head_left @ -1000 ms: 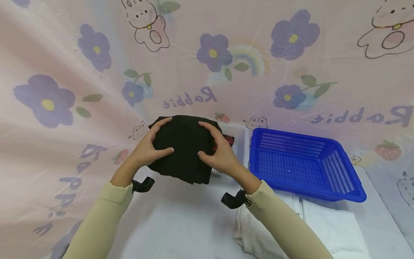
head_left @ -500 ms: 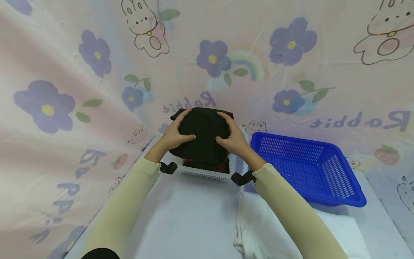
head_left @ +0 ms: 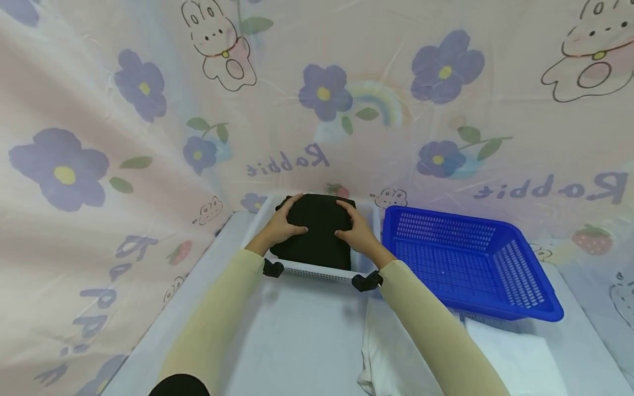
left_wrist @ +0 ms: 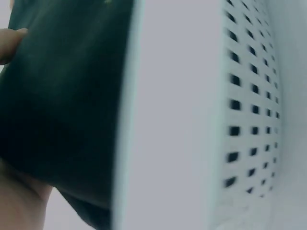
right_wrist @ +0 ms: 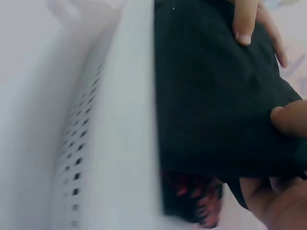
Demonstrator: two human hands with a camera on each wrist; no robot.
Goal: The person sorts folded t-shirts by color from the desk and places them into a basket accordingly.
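Note:
A folded black cloth [head_left: 322, 236] lies inside the white perforated basket [head_left: 317, 270] at the back of the table. My left hand [head_left: 281, 224] holds its left side, thumb on top. On the opposite side my right hand [head_left: 359, 231] holds it the same way. In the right wrist view, a red-and-black patterned cloth [right_wrist: 208, 203] shows beneath the black cloth, by the basket's rim [right_wrist: 132, 120]. The left wrist view has the black cloth [left_wrist: 67, 105] right behind the basket's rim [left_wrist: 168, 115].
To the right stands a blue plastic basket [head_left: 446, 264] with nothing in it. In front of it lie folded white cloths [head_left: 515, 352], partly under my right sleeve [head_left: 436, 324]. A patterned curtain [head_left: 277, 121] hangs behind the white table [head_left: 292, 341].
Both hands have carried the black cloth rightward over the white basket and then lowered it inside. The patterned cloth in the basket is now covered in the head view.

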